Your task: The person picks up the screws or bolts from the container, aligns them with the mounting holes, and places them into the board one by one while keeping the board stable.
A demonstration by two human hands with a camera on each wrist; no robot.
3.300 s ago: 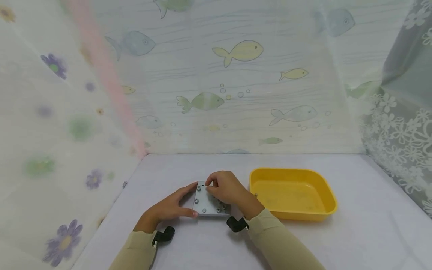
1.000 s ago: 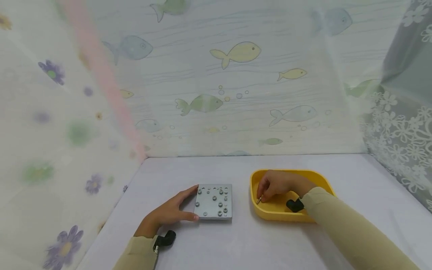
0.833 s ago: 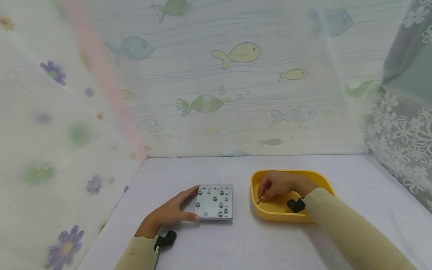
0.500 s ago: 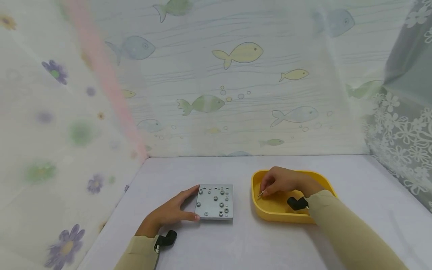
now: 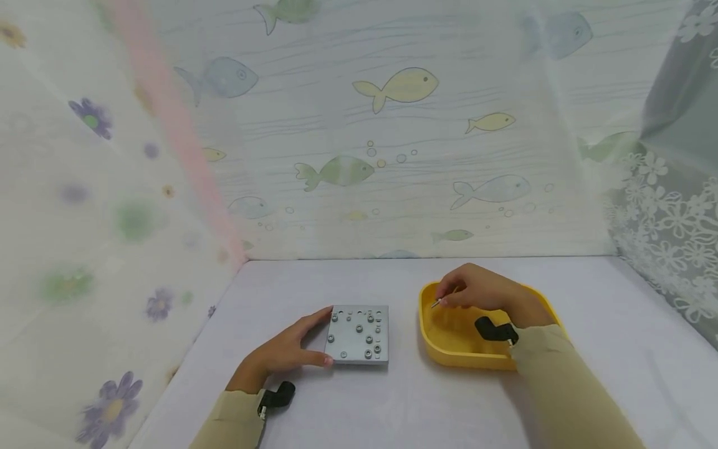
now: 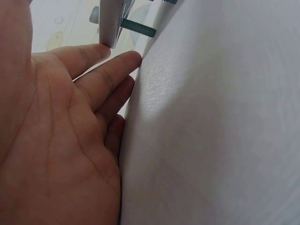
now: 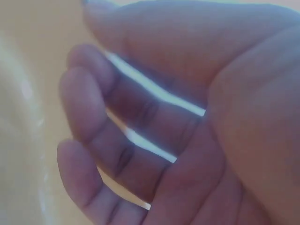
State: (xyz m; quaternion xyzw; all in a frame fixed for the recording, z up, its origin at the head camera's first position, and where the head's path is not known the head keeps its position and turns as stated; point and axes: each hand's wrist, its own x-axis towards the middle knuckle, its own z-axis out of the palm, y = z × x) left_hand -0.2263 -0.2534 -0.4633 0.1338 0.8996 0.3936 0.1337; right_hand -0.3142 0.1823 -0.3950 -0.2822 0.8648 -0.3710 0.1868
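A square silver metal plate sits left of the middle of the white table, with several socket-head screws and some holes on its top. My left hand holds it from the left, index fingertip at the far corner and thumb at the near corner. In the left wrist view a threaded shank sticks out below the plate. Over the yellow tray, my right hand pinches a small metal screw between thumb and fingers; its head is hidden by the fingertips. The right wrist view shows the other fingers loosely curled.
The tray stands right of the plate, with a strip of white table between them. A fish-printed curtain hangs behind the table, a flowered one at the left. Black wrist cameras sit at both cuffs.
From the plate my right hand went to the tray and took a small screw there. It has since lifted the screw off the tray floor. My left hand stays at the plate.
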